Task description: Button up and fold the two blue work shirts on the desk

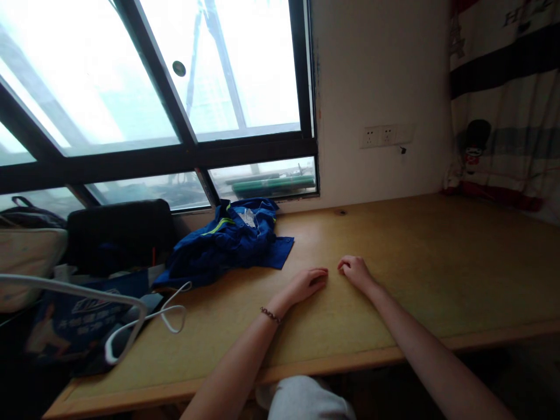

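Resting on the wooden table (420,280), my left hand (308,282) wears a chain bracelet (270,315) at the wrist. Its fingers are loosely bent, with a gap between thumb and fingers and nothing held. A short space to the right, my right hand (355,272) also lies on the tabletop, fingers relaxed and slightly curled, with nothing visible in them. The two hands face each other without touching. Nearest to the left hand is a crumpled blue garment (231,239) with yellow-green stripes, lying beyond it against the window side.
At the left, a white cable (175,307), a grey curved bar (79,287), a blue printed bag (83,315) and a black case-like item (122,233) crowd the table end. Wall sockets (380,136) and a patterned curtain (503,105) are behind, right of the window (236,70).
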`<control>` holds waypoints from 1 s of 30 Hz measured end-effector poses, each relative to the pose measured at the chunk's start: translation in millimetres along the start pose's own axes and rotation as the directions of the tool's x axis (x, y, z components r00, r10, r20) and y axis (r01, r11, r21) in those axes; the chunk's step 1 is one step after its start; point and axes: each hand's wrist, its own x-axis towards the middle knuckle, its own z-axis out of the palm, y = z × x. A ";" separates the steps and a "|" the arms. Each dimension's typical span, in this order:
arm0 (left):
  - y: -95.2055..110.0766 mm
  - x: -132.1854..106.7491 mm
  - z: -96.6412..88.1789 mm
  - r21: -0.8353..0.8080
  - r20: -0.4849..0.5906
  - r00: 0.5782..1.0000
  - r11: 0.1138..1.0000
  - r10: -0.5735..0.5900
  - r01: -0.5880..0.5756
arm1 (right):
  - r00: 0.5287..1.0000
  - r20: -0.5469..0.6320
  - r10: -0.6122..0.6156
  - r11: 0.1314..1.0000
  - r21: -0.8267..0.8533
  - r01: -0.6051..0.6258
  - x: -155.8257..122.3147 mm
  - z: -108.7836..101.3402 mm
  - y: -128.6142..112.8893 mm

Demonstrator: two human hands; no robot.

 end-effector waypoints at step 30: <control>1.6 -0.3 0.0 -0.031 0.005 1.000 0.999 0.008 -0.008 | 0.999 0.030 0.034 0.999 0.022 -0.035 0.2 0.3 0.6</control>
